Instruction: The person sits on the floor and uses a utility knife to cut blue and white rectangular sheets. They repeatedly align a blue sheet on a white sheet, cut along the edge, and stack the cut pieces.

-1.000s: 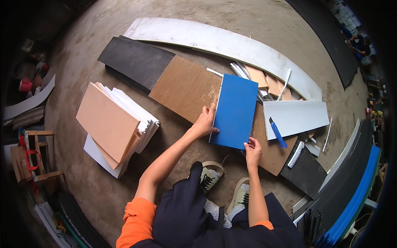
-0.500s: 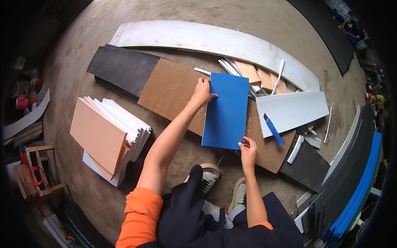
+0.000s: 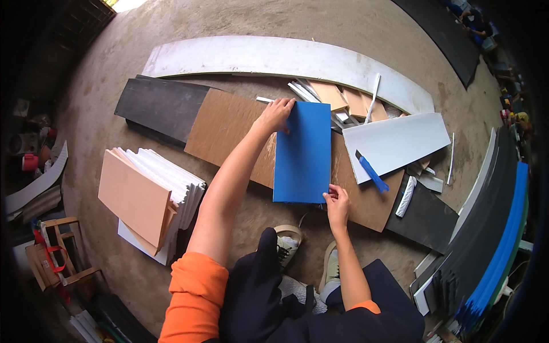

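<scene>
A blue rectangular sheet (image 3: 303, 157), seemingly foam, lies over a brown board (image 3: 226, 123) in front of me. My left hand (image 3: 277, 116) grips its far left corner, fingers over the far edge and thumb on the face. At the near right corner, my right hand (image 3: 337, 204) pinches the edge between thumb and fingers. To the right, a utility knife (image 3: 373, 172) with a blue handle rests on a white sheet (image 3: 403, 137), its blade end toward the blue sheet.
A stack of peach and white sheets (image 3: 137, 200) stands on the floor at left. Beyond the board lie a long white panel (image 3: 274, 54) and peach offcuts (image 3: 329, 96). Black and blue sheets (image 3: 503, 211) pile up at right. A wooden frame (image 3: 63, 251) sits at far left.
My left hand has slid up the sheet's left edge to its far corner. My right hand keeps its pinch. The whole view has shifted slightly.
</scene>
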Action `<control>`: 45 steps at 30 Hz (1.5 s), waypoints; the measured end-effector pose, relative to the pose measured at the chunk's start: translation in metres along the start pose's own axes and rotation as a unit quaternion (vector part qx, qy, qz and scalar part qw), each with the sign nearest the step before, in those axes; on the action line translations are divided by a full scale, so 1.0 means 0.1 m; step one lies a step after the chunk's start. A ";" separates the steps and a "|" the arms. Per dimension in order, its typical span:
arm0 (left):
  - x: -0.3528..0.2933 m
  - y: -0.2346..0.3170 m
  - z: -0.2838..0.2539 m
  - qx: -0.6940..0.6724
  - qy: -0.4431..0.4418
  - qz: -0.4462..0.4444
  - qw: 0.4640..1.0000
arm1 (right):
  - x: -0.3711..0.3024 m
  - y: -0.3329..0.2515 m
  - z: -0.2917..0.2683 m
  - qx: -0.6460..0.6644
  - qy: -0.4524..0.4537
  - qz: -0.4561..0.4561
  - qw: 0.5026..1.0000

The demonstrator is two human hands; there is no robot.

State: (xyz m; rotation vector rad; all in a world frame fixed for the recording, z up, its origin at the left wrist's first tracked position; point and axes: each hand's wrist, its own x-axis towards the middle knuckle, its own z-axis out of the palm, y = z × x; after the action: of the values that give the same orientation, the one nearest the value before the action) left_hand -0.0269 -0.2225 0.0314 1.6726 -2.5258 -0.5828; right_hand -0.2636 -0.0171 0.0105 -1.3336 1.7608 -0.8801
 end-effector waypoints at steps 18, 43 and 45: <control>-1.64 0.62 0.81 -0.424 0.169 -0.159 0.875 | -0.02 -0.13 -0.03 -0.015 -0.010 0.016 1.000; -1.64 0.59 0.78 -0.400 0.136 -0.175 0.889 | 0.01 -0.02 -0.04 0.028 -0.009 0.006 1.000; -1.65 0.58 0.79 -0.403 0.133 -0.179 0.888 | 0.01 -0.02 -0.04 0.030 -0.010 0.006 0.999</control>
State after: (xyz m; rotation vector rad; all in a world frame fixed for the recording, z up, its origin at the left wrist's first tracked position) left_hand -0.0295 -0.0332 0.0041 1.6863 -1.4453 -1.1336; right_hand -0.2665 -0.0181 0.0136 -1.2881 1.7118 -0.9043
